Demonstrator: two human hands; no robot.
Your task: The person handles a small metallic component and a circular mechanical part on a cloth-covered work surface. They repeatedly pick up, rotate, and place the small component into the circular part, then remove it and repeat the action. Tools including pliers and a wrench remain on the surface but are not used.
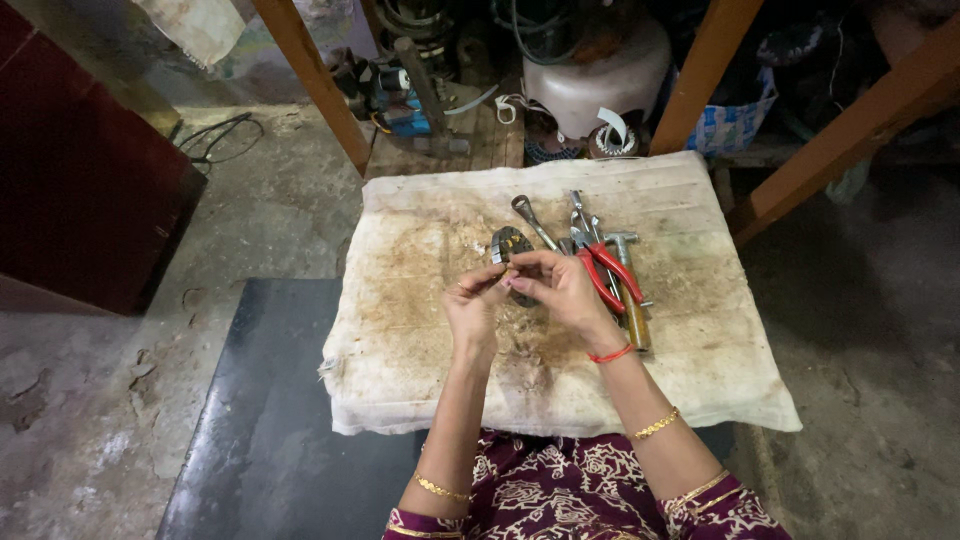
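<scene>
Stained white cloth (420,330) covers a low work surface, and everything here sits in relation to it. Above its middle the person's two hands meet: the left hand (472,305) and the right hand (562,290) are brought together, fingertips pinched toward one another over something small that cannot be made out, perhaps a thin wire or a tiny part. Just behind the fingers, on the cloth's middle, lies a round dark metal disc (510,250), partly hidden by the hands; whether either hand touches it is not clear. To the right of the disc on the cloth lie the tools, close together: a wrench (533,222), red-handled pliers (607,270) and a hammer (630,295) with a wooden handle. A red thread (610,354) circles the right wrist, with gold bangles (655,425) further down the forearm.

Beyond the cloth's far edge stands a pale rounded tank (610,75) between slanting wooden beams (310,75). Left of the cloth lies a dark flat sheet (270,420) on the concrete floor (110,400).
</scene>
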